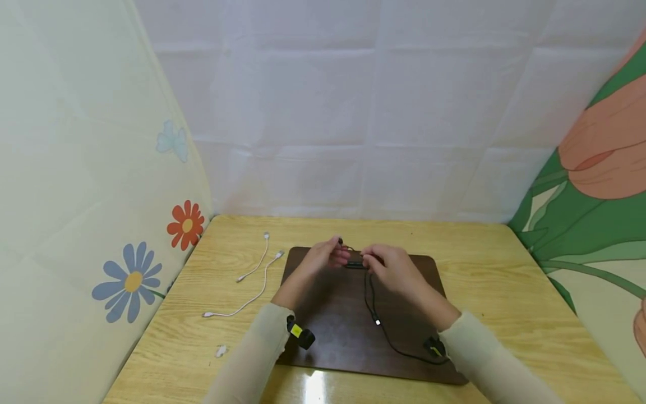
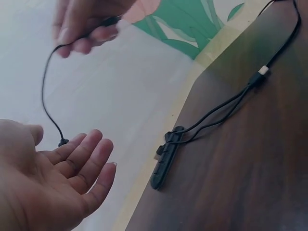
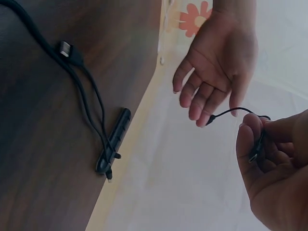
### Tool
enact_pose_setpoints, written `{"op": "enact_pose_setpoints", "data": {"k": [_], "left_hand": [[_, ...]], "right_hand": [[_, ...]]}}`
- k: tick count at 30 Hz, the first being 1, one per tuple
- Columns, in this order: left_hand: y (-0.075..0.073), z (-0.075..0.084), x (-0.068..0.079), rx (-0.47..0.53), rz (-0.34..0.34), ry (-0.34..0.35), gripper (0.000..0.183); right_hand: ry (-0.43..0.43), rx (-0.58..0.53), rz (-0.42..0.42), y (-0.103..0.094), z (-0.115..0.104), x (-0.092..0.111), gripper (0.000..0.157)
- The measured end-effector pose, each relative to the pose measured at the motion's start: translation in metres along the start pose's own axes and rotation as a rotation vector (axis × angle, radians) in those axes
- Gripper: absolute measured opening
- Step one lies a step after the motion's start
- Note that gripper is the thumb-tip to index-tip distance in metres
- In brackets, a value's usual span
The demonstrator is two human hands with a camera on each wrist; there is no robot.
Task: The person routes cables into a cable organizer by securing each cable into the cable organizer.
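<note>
A short thin black cable [image 3: 233, 109] spans the gap between the two hands. My right hand [image 1: 393, 268] pinches it near one end, and a plug [image 3: 256, 151] shows among those fingers in the right wrist view. My left hand [image 1: 323, 258] has its palm turned up and its fingers extended, with the cable's other plug [image 3: 210, 120] at a fingertip. Below the hands, a black cable clip strip [image 2: 167, 159] lies along the far edge of the dark brown board [image 1: 338, 320]. Longer black cables [image 2: 211, 115] sit in its slots and trail towards the right forearm.
Two white cables [image 1: 264, 283] lie on the wooden table [image 1: 166, 359] left of the board. A small white piece [image 1: 221, 351] is nearer the front. Patterned cloth walls [image 1: 70, 224] enclose the table's left, back and right sides.
</note>
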State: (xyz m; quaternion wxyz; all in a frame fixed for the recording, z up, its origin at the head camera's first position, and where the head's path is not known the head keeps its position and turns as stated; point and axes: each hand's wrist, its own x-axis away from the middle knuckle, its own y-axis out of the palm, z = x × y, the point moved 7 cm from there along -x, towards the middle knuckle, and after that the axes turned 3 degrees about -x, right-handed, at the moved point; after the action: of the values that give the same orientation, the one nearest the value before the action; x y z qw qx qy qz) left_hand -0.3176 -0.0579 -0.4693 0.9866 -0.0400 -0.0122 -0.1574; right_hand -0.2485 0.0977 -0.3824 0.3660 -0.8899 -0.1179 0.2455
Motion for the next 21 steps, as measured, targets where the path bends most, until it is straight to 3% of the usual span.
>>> {"op": "enact_pose_setpoints", "data": {"k": [9, 21], "left_hand": [[-0.003, 0.008, -0.004, -0.051, -0.017, 0.008, 0.037], [0.002, 0.014, -0.018, -0.025, -0.016, 0.012, 0.028]], "right_hand": [[-0.004, 0.021, -0.044, 0.013, 0.008, 0.012, 0.01], [-0.081, 0.131, -0.045, 0.036, 0.01, 0.027, 0.01]]}}
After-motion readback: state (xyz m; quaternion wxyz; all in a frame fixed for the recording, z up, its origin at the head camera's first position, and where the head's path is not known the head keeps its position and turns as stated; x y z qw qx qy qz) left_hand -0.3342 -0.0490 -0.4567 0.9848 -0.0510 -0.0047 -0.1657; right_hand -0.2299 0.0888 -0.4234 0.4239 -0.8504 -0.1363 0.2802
